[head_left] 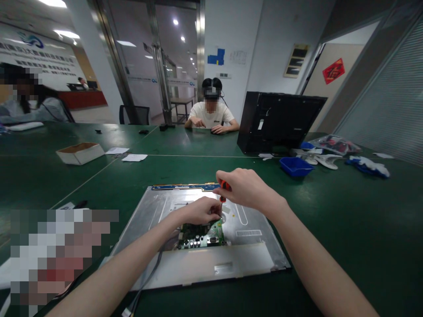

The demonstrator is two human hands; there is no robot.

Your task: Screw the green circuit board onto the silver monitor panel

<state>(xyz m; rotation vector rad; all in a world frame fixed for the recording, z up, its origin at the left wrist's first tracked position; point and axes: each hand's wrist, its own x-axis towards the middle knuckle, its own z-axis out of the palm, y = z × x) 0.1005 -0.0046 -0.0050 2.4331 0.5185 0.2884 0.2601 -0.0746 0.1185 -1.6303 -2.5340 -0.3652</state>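
My right hand (247, 188) is wrapped round the red and black handle of a screwdriver (223, 186), held upright with its tip down. The tip meets the upper right corner of a green circuit board (216, 233). Beside the shaft, the fingers of my left hand (202, 210) are pinched together; what they hold, if anything, is hidden. The board lies on the silver metal back of a display panel (257, 255), flat on the table. My left hand and wrist cover part of the board. A blue circuit strip (178, 187) runs along the panel's far edge.
Dark cables (152, 269) trail off the panel's near left side. On the green table (346, 229) are a white box (81, 154), papers (135, 157), a blue tray (295, 167), a black monitor casing (280, 121) and gloves (368, 166). A person (211, 110) sits opposite, another far left.
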